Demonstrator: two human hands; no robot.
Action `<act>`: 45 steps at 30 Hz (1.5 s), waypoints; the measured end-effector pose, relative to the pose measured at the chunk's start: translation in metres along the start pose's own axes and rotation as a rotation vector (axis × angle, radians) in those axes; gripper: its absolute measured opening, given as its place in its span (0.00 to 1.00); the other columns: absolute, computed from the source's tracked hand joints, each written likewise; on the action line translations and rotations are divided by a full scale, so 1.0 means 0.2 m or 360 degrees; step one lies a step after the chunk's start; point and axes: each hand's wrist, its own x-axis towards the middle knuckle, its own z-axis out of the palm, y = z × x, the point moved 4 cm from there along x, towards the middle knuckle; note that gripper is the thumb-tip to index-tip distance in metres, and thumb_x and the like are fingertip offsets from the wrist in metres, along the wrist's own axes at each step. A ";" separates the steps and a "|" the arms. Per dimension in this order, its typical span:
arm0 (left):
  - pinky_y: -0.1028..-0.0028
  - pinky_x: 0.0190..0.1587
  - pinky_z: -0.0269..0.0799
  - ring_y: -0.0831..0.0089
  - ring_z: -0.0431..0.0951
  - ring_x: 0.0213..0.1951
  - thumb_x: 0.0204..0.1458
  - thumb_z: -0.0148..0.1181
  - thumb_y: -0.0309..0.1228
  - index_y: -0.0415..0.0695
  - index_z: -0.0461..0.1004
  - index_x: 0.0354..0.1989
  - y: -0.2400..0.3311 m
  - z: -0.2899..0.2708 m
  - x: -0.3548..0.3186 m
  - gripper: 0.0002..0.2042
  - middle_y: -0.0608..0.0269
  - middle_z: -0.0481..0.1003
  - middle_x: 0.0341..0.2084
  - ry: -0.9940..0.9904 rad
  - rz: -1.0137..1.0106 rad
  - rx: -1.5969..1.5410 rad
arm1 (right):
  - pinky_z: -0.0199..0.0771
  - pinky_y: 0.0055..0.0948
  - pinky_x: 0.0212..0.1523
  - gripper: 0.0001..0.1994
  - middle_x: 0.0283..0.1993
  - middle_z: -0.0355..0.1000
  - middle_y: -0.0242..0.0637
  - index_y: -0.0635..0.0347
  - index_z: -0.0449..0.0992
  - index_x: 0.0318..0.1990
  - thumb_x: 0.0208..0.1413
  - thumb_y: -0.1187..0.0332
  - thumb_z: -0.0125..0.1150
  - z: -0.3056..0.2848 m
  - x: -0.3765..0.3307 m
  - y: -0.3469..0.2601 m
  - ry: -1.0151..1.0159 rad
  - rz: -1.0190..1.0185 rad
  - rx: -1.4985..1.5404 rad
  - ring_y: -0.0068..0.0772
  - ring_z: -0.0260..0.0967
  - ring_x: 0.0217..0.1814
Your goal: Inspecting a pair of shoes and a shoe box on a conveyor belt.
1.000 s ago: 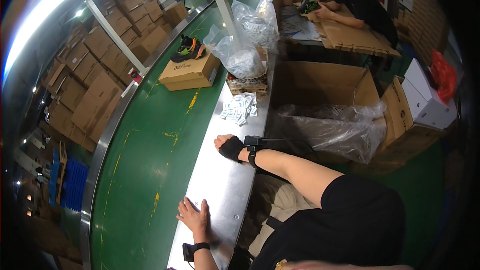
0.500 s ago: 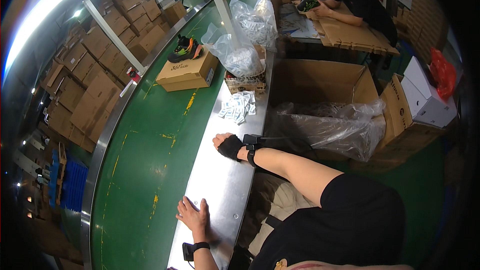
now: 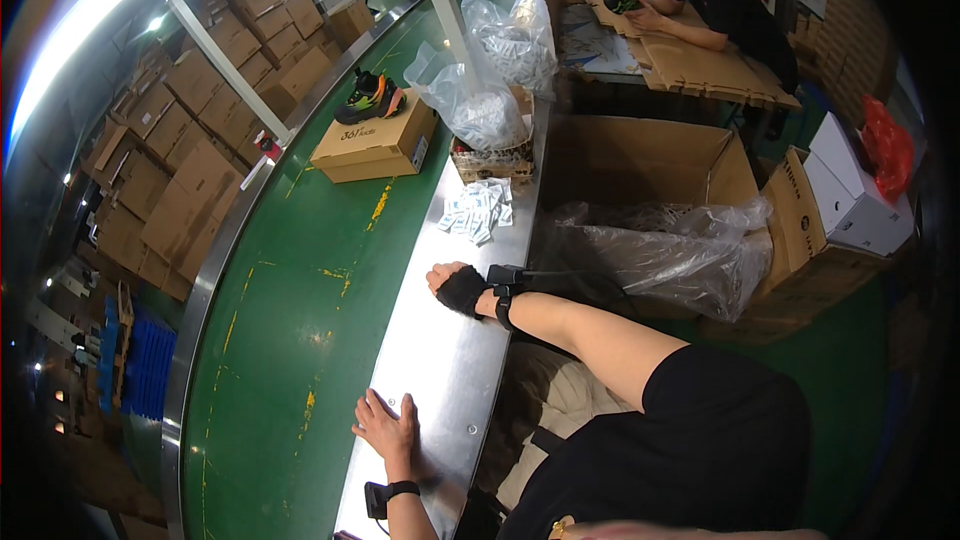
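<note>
My left hand (image 3: 385, 427) lies flat on the metal ledge (image 3: 425, 365) beside the green belt, fingers spread and nothing in it. Farther along the ledge rests my right hand (image 3: 456, 287), in a black fingerless wrap, its fingers curled in and no object showing in them. Just beyond it is a loose pile of small white-and-blue sachets (image 3: 478, 210). Behind the pile, a small open carton (image 3: 490, 162) holds a clear plastic bag (image 3: 485, 118) full of sachets. On the belt, a black, orange and green shoe (image 3: 370, 98) stands on a closed brown shoebox (image 3: 375, 145).
The green conveyor belt (image 3: 290, 340) runs along my left. Right of the ledge stands a large open carton (image 3: 640, 155) with a plastic liner; a white box (image 3: 850, 190) sits beside it. Across from me a co-worker (image 3: 740, 20) handles a dark shoe (image 3: 622, 2) over flattened cardboard (image 3: 700, 70).
Both my hands stay where they were. The co-worker has turned the dark shoe and shifted it slightly.
</note>
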 end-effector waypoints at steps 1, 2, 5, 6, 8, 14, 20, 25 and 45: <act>0.42 0.57 0.44 0.55 0.57 0.59 0.45 0.51 0.59 0.38 0.59 0.58 0.00 0.00 0.00 0.39 0.47 0.60 0.55 -0.0005 0.0000 -0.0003 | 0.70 0.38 0.28 0.04 0.26 0.66 0.36 0.55 0.68 0.26 0.48 0.68 0.54 0.00 0.00 0.01 -0.0007 0.0006 -0.0005 0.41 0.68 0.26; 0.42 0.57 0.45 0.55 0.57 0.59 0.45 0.51 0.60 0.38 0.60 0.58 0.01 0.00 0.00 0.39 0.47 0.61 0.55 -0.0011 -0.0001 -0.0005 | 0.70 0.38 0.28 0.04 0.27 0.66 0.36 0.55 0.68 0.26 0.48 0.68 0.54 0.01 0.00 0.01 -0.0013 0.0013 -0.0010 0.40 0.68 0.26; 0.43 0.57 0.45 0.55 0.57 0.59 0.45 0.51 0.59 0.38 0.60 0.58 0.00 0.00 0.00 0.39 0.47 0.61 0.54 0.0013 0.0009 -0.0013 | 0.70 0.38 0.28 0.04 0.27 0.66 0.35 0.54 0.68 0.26 0.49 0.67 0.54 0.03 0.00 0.02 -0.0068 0.0012 -0.0020 0.40 0.68 0.26; 0.43 0.57 0.45 0.55 0.57 0.59 0.45 0.51 0.59 0.38 0.60 0.58 0.01 0.00 0.00 0.39 0.47 0.61 0.54 0.0012 0.0004 -0.0009 | 0.70 0.38 0.29 0.05 0.27 0.66 0.35 0.54 0.68 0.26 0.49 0.66 0.53 0.03 0.00 0.02 -0.0068 0.0016 -0.0057 0.40 0.68 0.26; 0.43 0.56 0.47 0.55 0.59 0.58 0.47 0.52 0.57 0.39 0.59 0.58 0.02 -0.01 0.00 0.37 0.50 0.62 0.55 0.0029 0.0039 0.0054 | 0.70 0.38 0.29 0.05 0.27 0.66 0.36 0.54 0.68 0.26 0.49 0.66 0.53 0.04 0.00 0.04 -0.0088 0.0012 -0.0049 0.40 0.69 0.26; 0.43 0.56 0.47 0.55 0.59 0.58 0.47 0.51 0.57 0.39 0.59 0.58 0.00 0.00 0.00 0.37 0.50 0.62 0.54 0.0040 0.0034 0.0076 | 0.70 0.39 0.31 0.04 0.29 0.67 0.37 0.55 0.68 0.28 0.47 0.67 0.54 0.01 0.01 0.01 -0.0191 0.0059 -0.0018 0.41 0.69 0.29; 0.44 0.58 0.44 0.54 0.57 0.59 0.46 0.50 0.60 0.39 0.59 0.58 0.00 0.00 0.00 0.39 0.46 0.61 0.55 -0.0016 0.0000 -0.0009 | 0.70 0.39 0.34 0.05 0.30 0.67 0.38 0.54 0.69 0.29 0.45 0.67 0.54 0.01 0.00 0.01 -0.0197 0.0069 -0.0006 0.40 0.70 0.30; 0.44 0.57 0.46 0.55 0.58 0.58 0.47 0.51 0.58 0.39 0.60 0.58 0.02 -0.01 0.00 0.38 0.49 0.62 0.54 0.0013 0.0020 0.0029 | 0.70 0.39 0.33 0.04 0.29 0.67 0.38 0.54 0.69 0.29 0.45 0.67 0.54 0.04 0.00 0.03 -0.0215 0.0069 -0.0018 0.40 0.70 0.31; 0.44 0.58 0.43 0.56 0.57 0.58 0.45 0.53 0.58 0.38 0.60 0.57 0.02 0.01 0.03 0.38 0.48 0.60 0.54 -0.0008 -0.0002 -0.0003 | 0.68 0.38 0.38 0.02 0.30 0.67 0.39 0.52 0.68 0.28 0.46 0.71 0.49 0.21 0.08 0.22 -0.0163 0.0555 0.0556 0.42 0.68 0.38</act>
